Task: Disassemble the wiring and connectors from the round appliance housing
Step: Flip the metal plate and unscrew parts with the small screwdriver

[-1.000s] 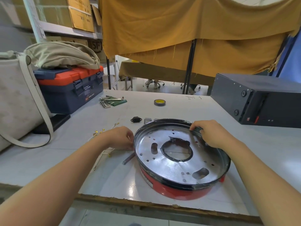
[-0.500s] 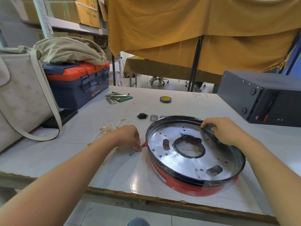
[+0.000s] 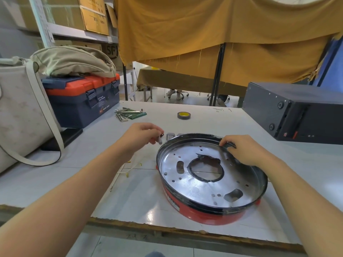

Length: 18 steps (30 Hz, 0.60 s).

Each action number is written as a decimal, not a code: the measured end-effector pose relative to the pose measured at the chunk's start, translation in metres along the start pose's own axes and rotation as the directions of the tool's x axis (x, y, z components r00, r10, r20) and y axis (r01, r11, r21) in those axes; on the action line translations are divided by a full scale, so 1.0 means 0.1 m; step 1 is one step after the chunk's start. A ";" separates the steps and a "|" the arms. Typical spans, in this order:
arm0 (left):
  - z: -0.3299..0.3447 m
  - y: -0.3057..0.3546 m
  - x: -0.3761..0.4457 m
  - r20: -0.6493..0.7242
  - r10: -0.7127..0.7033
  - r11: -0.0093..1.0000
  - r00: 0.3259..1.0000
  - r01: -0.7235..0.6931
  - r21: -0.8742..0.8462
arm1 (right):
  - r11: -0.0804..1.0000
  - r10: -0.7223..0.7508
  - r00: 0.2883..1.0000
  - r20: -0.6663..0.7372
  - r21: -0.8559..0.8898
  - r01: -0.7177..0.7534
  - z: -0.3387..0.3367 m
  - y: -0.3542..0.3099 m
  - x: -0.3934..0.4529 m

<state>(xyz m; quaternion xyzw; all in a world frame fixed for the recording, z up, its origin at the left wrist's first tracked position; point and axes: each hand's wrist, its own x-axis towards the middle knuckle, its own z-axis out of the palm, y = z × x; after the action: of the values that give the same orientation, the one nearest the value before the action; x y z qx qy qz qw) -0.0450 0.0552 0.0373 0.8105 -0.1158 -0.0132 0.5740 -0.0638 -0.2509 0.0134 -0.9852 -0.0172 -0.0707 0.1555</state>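
The round appliance housing (image 3: 204,215) has a red wall, a black rim and a silver inner plate with a large centre hole. It lies on the white table (image 3: 55,182) at centre right. My right hand (image 3: 241,150) grips its far rim. My left hand (image 3: 142,133) is raised just left of that far rim and pinches a small grey rod-like piece (image 3: 160,140) with a dark ring at its top. Thin white wires with gold terminals (image 3: 127,172) lie loose on the table under my left forearm. Two small grey square connectors (image 3: 170,135) sit right behind the housing.
A blue and orange toolbox (image 3: 83,102) with a beige bag on it stands at the back left, beside a pale tote bag (image 3: 20,112). Hex keys (image 3: 125,114) and a tape roll (image 3: 183,115) lie farther back. A black case (image 3: 297,112) fills the right. The chipped front edge (image 3: 148,226) is close.
My left hand has risen from the table beside the housing's left rim and moved toward the far side, carrying the small grey piece. My right hand has stayed on the rim.
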 end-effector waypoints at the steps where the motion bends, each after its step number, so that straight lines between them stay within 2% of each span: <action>1: 0.02 0.04 -0.01 0.010 0.008 1.000 1.000 -0.008 -0.022 | 1.000 -0.017 1.000 0.010 0.000 0.017 0.00 -0.02 0.00; 5: 0.14 0.17 -0.01 0.067 0.031 0.998 0.997 -0.028 -0.052 | 0.992 -0.080 0.996 -0.038 -0.097 0.076 -0.05 -0.10 -0.03; 7: 0.20 0.20 -0.01 0.104 0.046 0.996 0.993 -0.038 -0.079 | 0.990 -0.131 0.987 -0.094 -0.068 0.125 -0.12 -0.16 -0.06; 10: 0.30 0.23 0.00 0.168 0.046 0.990 0.985 -0.022 -0.142 | 0.949 -0.212 0.969 -0.128 0.209 0.235 -0.24 -0.32 -0.13; 13: 0.40 0.26 0.00 0.227 0.032 0.974 0.973 0.021 -0.227 | 0.785 -0.271 0.959 -0.088 0.556 0.273 -0.29 -0.53 -0.22; 15: 0.44 0.27 0.00 0.259 0.029 0.960 0.965 0.045 -0.275 | 0.686 -0.309 0.944 -0.116 0.661 0.305 -0.29 -0.62 -0.22; 18: 0.48 0.27 0.00 0.290 0.051 0.950 0.956 0.043 -0.308 | 0.627 -0.322 0.936 -0.140 0.709 0.321 -0.29 -0.72 -0.21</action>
<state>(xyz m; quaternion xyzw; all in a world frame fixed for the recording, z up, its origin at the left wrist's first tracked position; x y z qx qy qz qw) -0.0574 0.0025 0.0464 0.6985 -0.1983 -0.1508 0.6708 -0.0926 -0.1915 0.0591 -0.8245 -0.2190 -0.0845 0.5149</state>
